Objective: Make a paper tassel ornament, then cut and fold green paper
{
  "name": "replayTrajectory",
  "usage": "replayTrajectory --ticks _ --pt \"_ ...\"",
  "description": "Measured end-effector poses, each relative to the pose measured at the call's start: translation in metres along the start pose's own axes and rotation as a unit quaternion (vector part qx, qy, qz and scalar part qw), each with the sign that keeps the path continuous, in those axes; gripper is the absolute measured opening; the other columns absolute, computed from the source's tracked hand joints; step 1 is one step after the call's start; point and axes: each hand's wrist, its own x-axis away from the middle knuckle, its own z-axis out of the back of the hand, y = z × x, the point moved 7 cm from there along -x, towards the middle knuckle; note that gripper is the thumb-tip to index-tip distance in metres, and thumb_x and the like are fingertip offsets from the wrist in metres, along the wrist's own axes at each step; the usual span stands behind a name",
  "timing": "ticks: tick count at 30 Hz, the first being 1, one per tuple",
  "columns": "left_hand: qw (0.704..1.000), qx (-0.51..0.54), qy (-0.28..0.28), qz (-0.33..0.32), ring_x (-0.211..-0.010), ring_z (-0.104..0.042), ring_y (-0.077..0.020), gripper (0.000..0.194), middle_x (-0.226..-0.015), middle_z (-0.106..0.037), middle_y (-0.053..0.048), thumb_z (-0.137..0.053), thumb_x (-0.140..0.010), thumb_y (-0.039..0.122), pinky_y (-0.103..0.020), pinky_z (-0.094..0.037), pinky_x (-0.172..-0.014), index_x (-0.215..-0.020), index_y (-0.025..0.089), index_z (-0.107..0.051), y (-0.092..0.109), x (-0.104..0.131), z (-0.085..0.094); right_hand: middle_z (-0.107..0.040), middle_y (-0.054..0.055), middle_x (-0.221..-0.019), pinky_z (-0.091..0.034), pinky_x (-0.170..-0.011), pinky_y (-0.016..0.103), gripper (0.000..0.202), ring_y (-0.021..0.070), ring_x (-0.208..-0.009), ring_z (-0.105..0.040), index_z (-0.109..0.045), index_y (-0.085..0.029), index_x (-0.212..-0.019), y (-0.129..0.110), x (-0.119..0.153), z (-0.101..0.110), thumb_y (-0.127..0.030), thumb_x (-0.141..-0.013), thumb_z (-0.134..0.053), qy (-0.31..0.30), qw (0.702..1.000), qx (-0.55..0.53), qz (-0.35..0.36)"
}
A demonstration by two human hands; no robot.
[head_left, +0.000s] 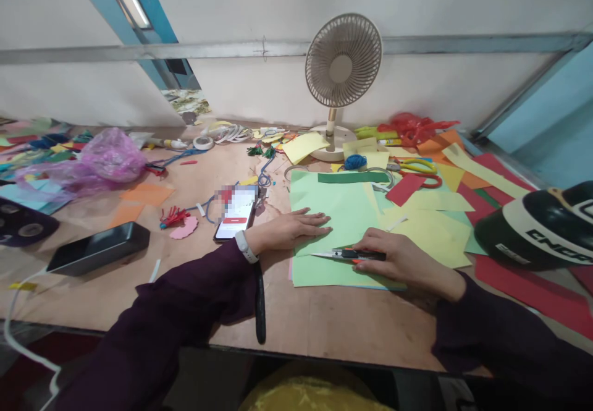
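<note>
Light green paper sheets (347,213) lie in a stack on the wooden table (296,330), with a dark green strip (352,177) across their top edge. My left hand (290,230) rests flat on the left edge of the sheets, fingers stretched out, a pale watch band at its wrist. A craft knife (347,254) with dark and orange parts lies nearly level over the lower part of the sheets, blade pointing left. My right hand (398,259) is closed on its handle. A phone (237,213) with a lit screen is just left of my left hand.
Behind the sheets stands a fan (343,62). A black and white helmet-like object (537,228) is at the right, by red and yellow paper pieces (430,225). Scissors (419,173) lie behind them. At the left are a black box (99,247) and a pink plastic bag (111,157).
</note>
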Motion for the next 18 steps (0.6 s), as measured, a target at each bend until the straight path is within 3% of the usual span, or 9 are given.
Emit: replayTrajectory --ticks 9,18 --pt "1.0 0.001 -0.006 0.008 -0.142 -0.025 -0.0155 0.042 -0.152 -0.033 -0.001 -0.035 -0.101 0.025 -0.038 -0.013 -0.117 -0.143 0.03 -0.037 -0.0011 0.0001 -0.0014 -0.06 0.004 -0.092 -0.044 -0.069 0.026 0.023 0.0154 -0.079 -0.059 -0.068 -0.022 -0.105 -0.0073 -0.0007 -0.0058 -0.035 -0.086 -0.061 -0.008 1.0 -0.007 -0.006" --pt "1.0 -0.008 -0.004 0.007 -0.141 -0.026 -0.0156 0.041 -0.151 -0.034 -0.002 -0.035 -0.101 0.024 -0.04 -0.016 -0.117 -0.142 0.029 -0.038 -0.0006 -0.0009 -0.0003 -0.061 0.004 -0.092 -0.044 -0.07 0.027 0.025 0.0163 -0.081 -0.059 -0.067 -0.022 -0.104 -0.0016 0.0025 -0.0008 -0.038 -0.087 -0.06 -0.016 1.0 0.005 -0.016"
